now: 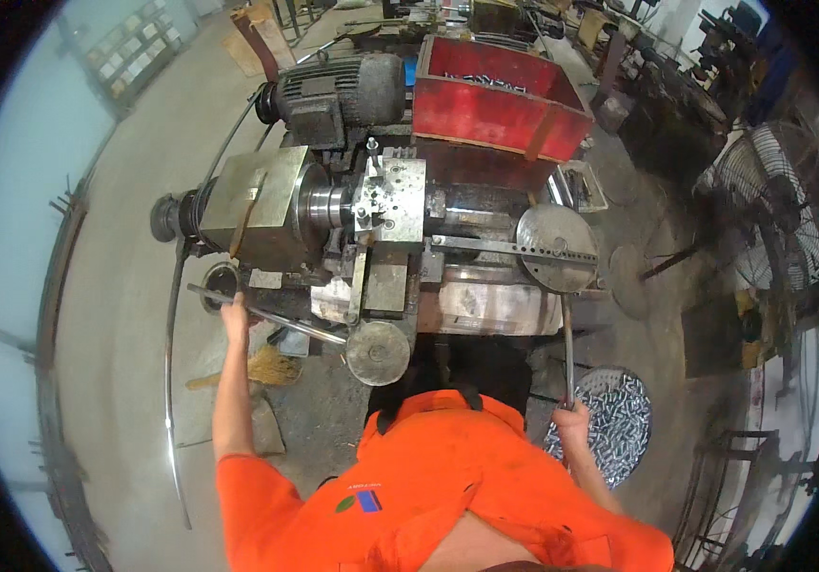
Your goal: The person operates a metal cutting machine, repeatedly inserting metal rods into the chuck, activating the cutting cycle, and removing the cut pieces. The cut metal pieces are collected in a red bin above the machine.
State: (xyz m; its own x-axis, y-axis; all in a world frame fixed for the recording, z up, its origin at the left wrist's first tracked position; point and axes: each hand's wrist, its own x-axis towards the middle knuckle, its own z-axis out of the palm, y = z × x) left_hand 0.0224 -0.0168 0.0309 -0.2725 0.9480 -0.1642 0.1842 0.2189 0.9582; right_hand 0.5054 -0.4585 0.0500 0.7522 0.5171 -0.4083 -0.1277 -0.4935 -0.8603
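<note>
Before me stands a lathe-like machine with a boxy metal headstock [252, 205] on its left and a metal tool block [398, 202] in the middle. My left hand [234, 313] is closed around the outer part of a long metal lever [290, 322], which runs to a round disc [378, 353] at the machine's front. On the right, my right hand [571, 419] grips the lower end of an upright metal lever [568, 348]. This lever hangs below a larger round disc [559, 248]. A perforated flat bar [514, 250] crosses that disc.
A red bin [495, 119] with small metal parts sits behind the machine, beside a grey motor [343, 91]. Near my right hand is a round basket [609, 381] full of shiny metal pieces. A straw broom [271, 366] lies at left; a large fan [762, 205] stands right.
</note>
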